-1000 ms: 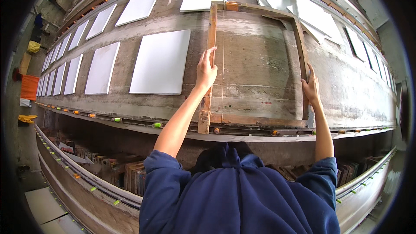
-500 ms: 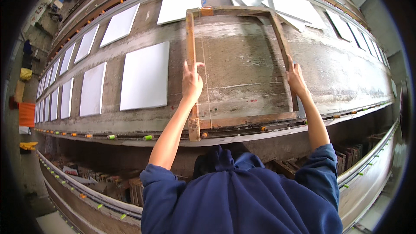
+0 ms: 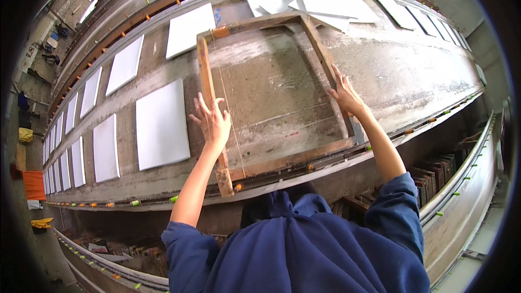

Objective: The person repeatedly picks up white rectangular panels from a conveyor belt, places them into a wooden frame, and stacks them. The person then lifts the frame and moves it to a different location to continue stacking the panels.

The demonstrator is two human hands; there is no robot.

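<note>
A large, worn wooden frame (image 3: 293, 154) lies on the long stained table (image 3: 391, 65) in front of me, with the tabletop visible through it. Orange tape marks its far left corner. My left hand (image 3: 211, 122) rests against the frame's left side, fingers spread apart and thumb reaching over the wood. On the opposite side, my right hand (image 3: 346, 93) touches the right bar, its fingers stretched along it. Just left of the frame lies a white rectangular panel (image 3: 161, 125).
More white panels (image 3: 106, 148) run in two rows to the left. Several overlap in a loose pile (image 3: 325, 5) beyond the frame. Orange and green pegs (image 3: 173, 199) line the table's near edge. Below at right, upright boards (image 3: 434, 176) fill a shelf.
My view has turned, so the table appears tilted and the frame further left. My left fingers have loosened from the wood and spread; my right fingers have straightened.
</note>
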